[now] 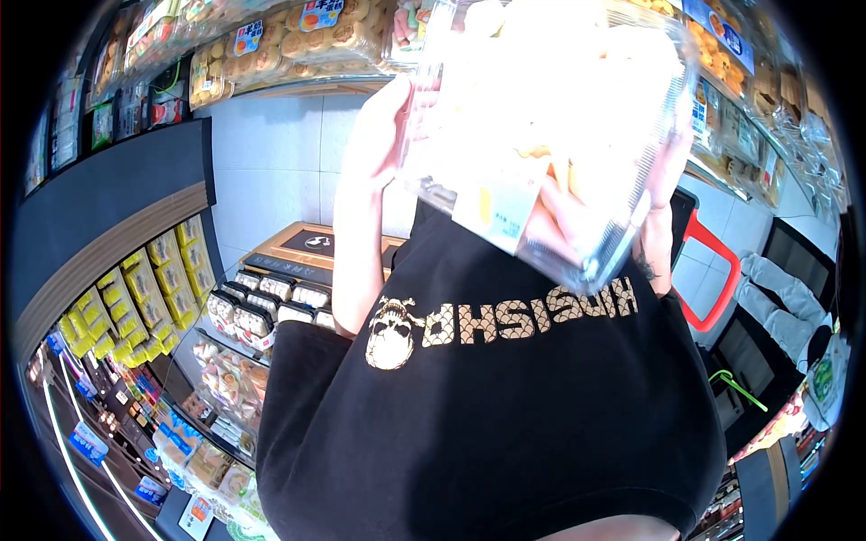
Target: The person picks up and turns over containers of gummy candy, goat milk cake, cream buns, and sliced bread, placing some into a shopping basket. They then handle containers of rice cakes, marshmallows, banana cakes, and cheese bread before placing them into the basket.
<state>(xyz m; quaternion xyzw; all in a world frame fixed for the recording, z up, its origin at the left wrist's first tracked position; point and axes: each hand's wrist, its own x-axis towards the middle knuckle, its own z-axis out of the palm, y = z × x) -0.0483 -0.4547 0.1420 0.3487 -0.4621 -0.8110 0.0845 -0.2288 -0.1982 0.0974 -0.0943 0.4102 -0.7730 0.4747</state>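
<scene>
A clear plastic box [550,117] of pale food is raised in front of my chest, tilted, its contents mostly washed out by glare. On its lower side a white and yellow label [494,209] shows. My left hand [386,126] grips the box's left edge, fingers partly behind it. At the opposite edge my right hand [666,171] is closed on the box, partly seen through the plastic and blurred.
Shelves of packaged baked goods [334,32] run along the top. Yellow packets [135,293] and black-rimmed trays [262,302] stand at left. A red handle [719,270] and what looks like light grey clothing [780,298] are at right.
</scene>
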